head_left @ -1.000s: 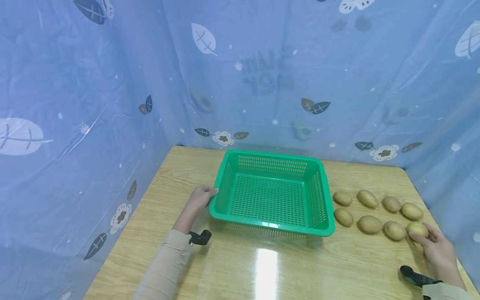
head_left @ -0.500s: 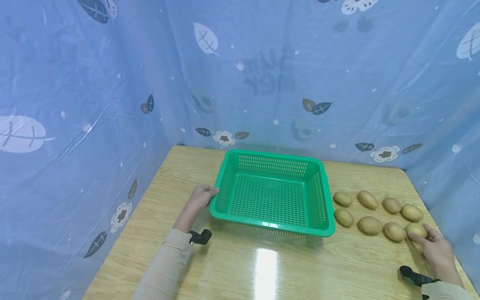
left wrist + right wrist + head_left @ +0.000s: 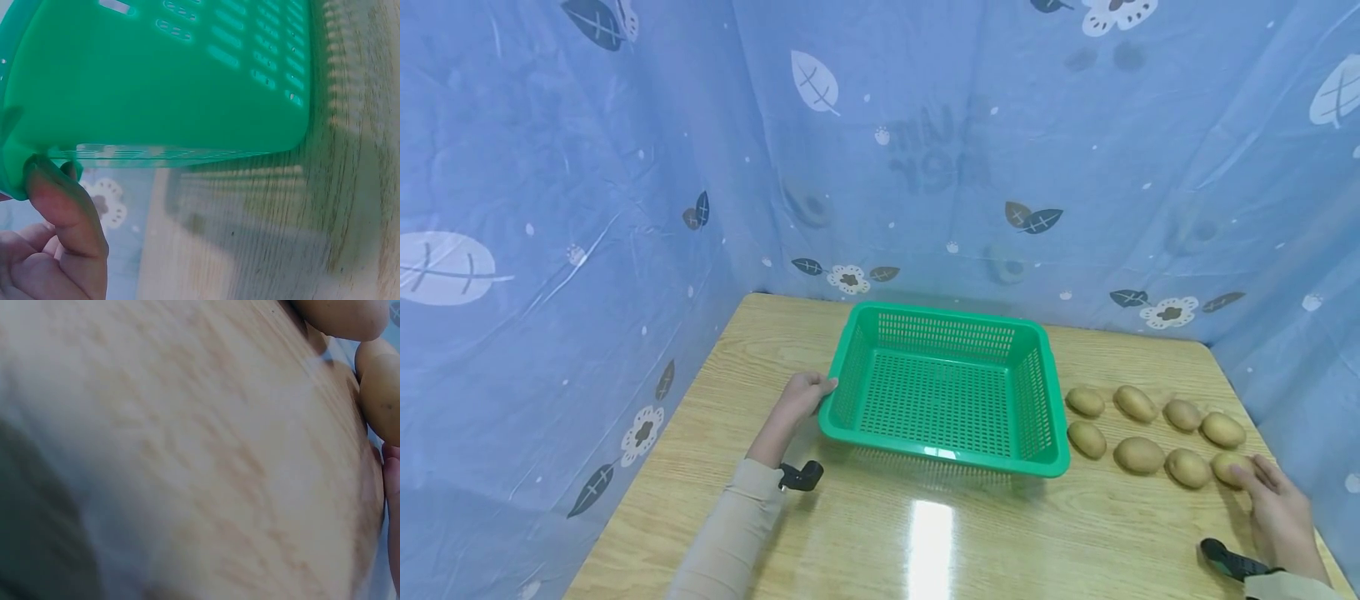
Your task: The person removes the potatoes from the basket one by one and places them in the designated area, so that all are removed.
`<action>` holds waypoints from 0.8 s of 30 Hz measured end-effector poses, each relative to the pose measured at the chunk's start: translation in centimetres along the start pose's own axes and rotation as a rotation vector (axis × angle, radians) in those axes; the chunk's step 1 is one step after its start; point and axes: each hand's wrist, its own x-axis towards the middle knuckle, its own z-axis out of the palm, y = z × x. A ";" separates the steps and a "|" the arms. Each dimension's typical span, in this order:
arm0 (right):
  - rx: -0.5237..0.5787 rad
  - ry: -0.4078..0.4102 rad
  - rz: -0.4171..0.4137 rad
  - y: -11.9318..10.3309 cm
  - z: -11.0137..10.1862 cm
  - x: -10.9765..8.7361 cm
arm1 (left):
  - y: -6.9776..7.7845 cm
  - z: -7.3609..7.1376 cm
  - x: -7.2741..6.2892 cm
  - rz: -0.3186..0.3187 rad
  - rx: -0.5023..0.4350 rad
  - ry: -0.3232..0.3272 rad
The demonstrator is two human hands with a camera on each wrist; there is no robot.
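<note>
A green plastic basket (image 3: pixel 936 454) with slotted walls stands on the wooden table. My left hand (image 3: pixel 799 396) pinches its rim at the left side; in the left wrist view the fingers (image 3: pixel 72 212) curl at the rim's edge. Far right, my right hand (image 3: pixel 1279 504) has its thumb and fingers at the right end of a potato (image 3: pixel 1227 467), the last in the front row. This potato lies on the table. In the right wrist view only fingertips (image 3: pixel 392 472) show at the right edge, just below a potato (image 3: pixel 382 403).
Several other potatoes lie in two rows right of the basket, among them one at the back right (image 3: pixel 1223 430) and one beside the basket (image 3: pixel 1087 439). Blue patterned curtains (image 3: pixel 925 167) enclose the wooden table (image 3: pixel 1000 533) at the back and sides.
My right hand has shifted slightly right, so its thumb reaches less far across the end potato. The left hand stays on the basket rim, and the basket has not moved.
</note>
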 end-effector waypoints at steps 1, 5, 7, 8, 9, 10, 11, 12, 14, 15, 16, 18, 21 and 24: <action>0.022 -0.005 -0.014 0.0 -0.1 -0.2 | 0.0 0.0 0.0 0.001 0.001 -0.001; 0.246 -0.003 -0.058 0.3 -0.2 -0.3 | 0.1 0.1 0.0 0.004 0.007 -0.002; 0.324 0.036 -0.085 0.6 0.0 0.0 | 0.1 0.1 0.0 0.004 0.009 -0.002; 0.353 0.062 -0.099 0.8 0.0 0.2 | 0.1 0.1 0.0 0.006 0.012 -0.002; 0.367 0.087 -0.113 0.9 0.0 0.3 | 0.1 0.1 0.0 0.009 0.013 -0.003; 0.368 0.116 -0.122 1.0 0.1 0.4 | 0.1 0.1 -0.1 0.008 0.010 -0.004; 0.338 0.143 -0.131 1.0 0.1 0.5 | 0.1 0.1 -0.1 0.008 0.008 -0.006; 0.281 0.167 -0.140 0.9 0.2 0.4 | 0.1 0.1 -0.1 0.010 0.008 -0.008; 0.171 0.212 -0.157 0.3 0.5 -0.3 | 0.0 0.1 -0.2 0.013 0.003 -0.015; 0.119 0.232 -0.165 -0.2 0.8 -0.8 | 0.0 0.1 -0.2 0.012 -0.005 -0.019; 0.064 0.248 -0.171 -0.8 1.0 -1.4 | 0.0 0.0 -0.1 0.012 -0.009 -0.021; -0.024 0.268 -0.195 -2.3 1.6 -2.8 | -0.1 0.0 0.0 0.014 -0.011 -0.025; -0.038 0.242 -0.257 -4.3 2.3 -4.3 | -0.4 -0.1 0.4 0.027 -0.035 -0.041; 0.046 0.121 -0.364 -5.7 2.9 -5.3 | -0.7 -0.4 0.5 0.044 -0.044 -0.063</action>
